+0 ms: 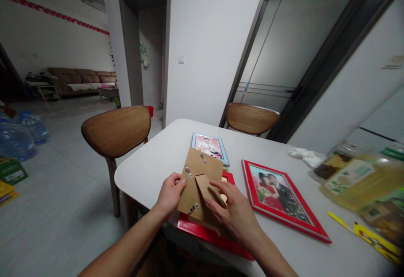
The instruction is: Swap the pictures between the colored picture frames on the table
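A brown frame backing board (197, 163) with metal clips and a stand flap (206, 186) is tilted above a red frame (202, 228) at the table's near edge. My left hand (170, 191) grips the board's left edge, thumb on its face. My right hand (232, 207) is at the flap, its fingers apart and touching or close to it; the contact is unclear. Behind the board lies a light blue frame with a photo (208, 146). To the right, a larger red frame with a couple's photo (277, 193) lies face up.
The white table (142, 172) has rounded corners. Oil bottles (350, 180), a crumpled white tissue (306, 156) and a yellow item (375, 241) are on its right side. Wooden chairs stand at the left (116, 130) and the far side (252, 117).
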`<state>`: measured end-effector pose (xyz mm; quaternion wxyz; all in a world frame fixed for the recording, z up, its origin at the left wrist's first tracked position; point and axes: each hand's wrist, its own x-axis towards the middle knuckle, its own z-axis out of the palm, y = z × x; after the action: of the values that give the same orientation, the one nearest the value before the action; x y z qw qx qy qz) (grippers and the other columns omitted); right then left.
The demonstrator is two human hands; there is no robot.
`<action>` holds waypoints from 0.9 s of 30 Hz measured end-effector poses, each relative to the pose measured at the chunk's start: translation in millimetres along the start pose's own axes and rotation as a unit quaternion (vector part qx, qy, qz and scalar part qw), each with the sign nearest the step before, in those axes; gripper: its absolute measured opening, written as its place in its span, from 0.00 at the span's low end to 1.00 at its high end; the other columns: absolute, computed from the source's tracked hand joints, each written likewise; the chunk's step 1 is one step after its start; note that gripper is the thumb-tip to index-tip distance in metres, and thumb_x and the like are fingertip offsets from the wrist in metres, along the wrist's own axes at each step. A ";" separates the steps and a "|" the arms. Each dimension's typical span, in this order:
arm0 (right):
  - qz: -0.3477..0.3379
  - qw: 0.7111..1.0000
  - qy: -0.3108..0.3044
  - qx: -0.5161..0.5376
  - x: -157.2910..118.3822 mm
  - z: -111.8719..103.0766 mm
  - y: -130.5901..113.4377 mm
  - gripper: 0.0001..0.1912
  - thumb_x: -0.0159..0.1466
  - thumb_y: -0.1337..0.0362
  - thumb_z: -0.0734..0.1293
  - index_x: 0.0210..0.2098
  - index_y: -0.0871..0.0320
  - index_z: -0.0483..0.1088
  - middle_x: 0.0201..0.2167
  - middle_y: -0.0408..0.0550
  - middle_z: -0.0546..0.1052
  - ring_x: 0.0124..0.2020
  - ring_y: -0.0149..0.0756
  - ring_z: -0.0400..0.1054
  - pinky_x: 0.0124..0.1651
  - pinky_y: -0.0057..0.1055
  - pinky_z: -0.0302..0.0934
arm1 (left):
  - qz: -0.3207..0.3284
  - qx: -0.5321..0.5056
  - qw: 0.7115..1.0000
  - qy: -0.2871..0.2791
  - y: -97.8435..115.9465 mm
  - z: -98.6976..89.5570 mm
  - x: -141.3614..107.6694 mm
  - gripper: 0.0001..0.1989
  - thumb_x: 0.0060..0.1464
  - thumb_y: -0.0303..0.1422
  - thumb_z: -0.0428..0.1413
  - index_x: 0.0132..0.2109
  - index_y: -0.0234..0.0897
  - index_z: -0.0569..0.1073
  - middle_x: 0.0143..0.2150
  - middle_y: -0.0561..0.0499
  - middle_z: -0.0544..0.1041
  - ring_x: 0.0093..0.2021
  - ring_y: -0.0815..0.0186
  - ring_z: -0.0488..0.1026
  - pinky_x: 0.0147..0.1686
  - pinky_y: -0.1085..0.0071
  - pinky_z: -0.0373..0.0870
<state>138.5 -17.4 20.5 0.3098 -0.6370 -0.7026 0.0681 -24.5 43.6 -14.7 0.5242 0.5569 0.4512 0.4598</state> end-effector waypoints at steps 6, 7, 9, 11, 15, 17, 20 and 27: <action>0.130 0.988 -0.031 -0.079 -9.8 0.5 48.0 0.24 0.55 0.56 0.56 0.47 0.64 0.62 0.36 0.55 0.71 0.34 0.39 0.66 0.38 0.34 0.58 | -0.045 0.037 0.998 0.040 -5.8 -61.6 9.7 0.13 0.41 0.42 0.50 0.28 0.35 0.63 0.20 0.56 0.69 0.20 0.69 0.67 0.20 0.75 0.61; 0.146 0.983 -0.042 -0.100 -11.3 0.6 54.9 0.25 0.55 0.57 0.56 0.48 0.65 0.61 0.35 0.56 0.72 0.35 0.41 0.66 0.38 0.35 0.58 | -0.051 0.052 0.996 0.046 -7.2 -71.7 11.0 0.13 0.41 0.42 0.50 0.28 0.35 0.63 0.20 0.56 0.69 0.20 0.69 0.67 0.20 0.75 0.61; 0.167 0.976 -0.063 -0.127 -13.1 1.4 63.0 0.26 0.55 0.58 0.56 0.50 0.66 0.59 0.35 0.57 0.72 0.35 0.42 0.66 0.36 0.35 0.58 | -0.060 0.087 0.993 0.055 -10.1 -88.0 13.6 0.13 0.41 0.42 0.50 0.27 0.35 0.63 0.20 0.56 0.68 0.20 0.69 0.66 0.20 0.76 0.60; 0.175 0.972 -0.075 -0.141 -12.8 2.9 64.8 0.27 0.54 0.60 0.56 0.51 0.67 0.57 0.33 0.58 0.72 0.34 0.42 0.66 0.35 0.34 0.58 | -0.065 0.129 0.988 0.057 -12.3 -98.9 16.0 0.12 0.41 0.40 0.50 0.27 0.35 0.64 0.19 0.56 0.68 0.20 0.68 0.66 0.20 0.76 0.59; 0.186 0.970 -0.069 -0.142 -8.5 4.6 64.0 0.25 0.52 0.64 0.56 0.49 0.69 0.58 0.30 0.57 0.73 0.32 0.43 0.67 0.34 0.34 0.57 | -0.054 0.232 0.969 0.071 -12.8 -109.6 18.5 0.08 0.41 0.35 0.52 0.29 0.35 0.67 0.19 0.57 0.67 0.23 0.66 0.67 0.23 0.74 0.60; 0.202 0.971 -0.052 -0.116 -7.0 3.3 65.5 0.26 0.51 0.65 0.56 0.49 0.69 0.59 0.29 0.57 0.73 0.31 0.43 0.67 0.34 0.35 0.58 | -0.038 0.277 0.955 0.096 -11.2 -110.2 17.1 0.11 0.40 0.32 0.54 0.35 0.36 0.68 0.23 0.54 0.70 0.30 0.62 0.69 0.30 0.71 0.62; 0.267 0.962 -0.020 0.047 -7.7 -2.1 65.6 0.30 0.50 0.65 0.57 0.53 0.67 0.54 0.28 0.54 0.73 0.28 0.40 0.68 0.32 0.36 0.60 | 0.027 0.344 0.932 0.114 -7.3 -97.7 9.2 0.18 0.41 0.29 0.54 0.43 0.36 0.66 0.40 0.47 0.70 0.46 0.57 0.64 0.44 0.65 0.58; 0.360 0.756 0.022 0.547 -10.2 -19.5 34.8 0.44 0.45 0.67 0.65 0.58 0.50 0.41 0.28 0.43 0.75 0.24 0.35 0.69 0.30 0.34 0.64 | 0.215 0.323 0.916 -0.104 10.2 10.5 -38.3 0.29 0.41 0.33 0.57 0.52 0.36 0.58 0.55 0.43 0.60 0.55 0.57 0.56 0.53 0.59 0.54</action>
<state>178.2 -26.5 15.4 0.5728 -0.5666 -0.2574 0.5335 -20.5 3.6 -6.2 0.2485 0.8240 0.3874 0.3305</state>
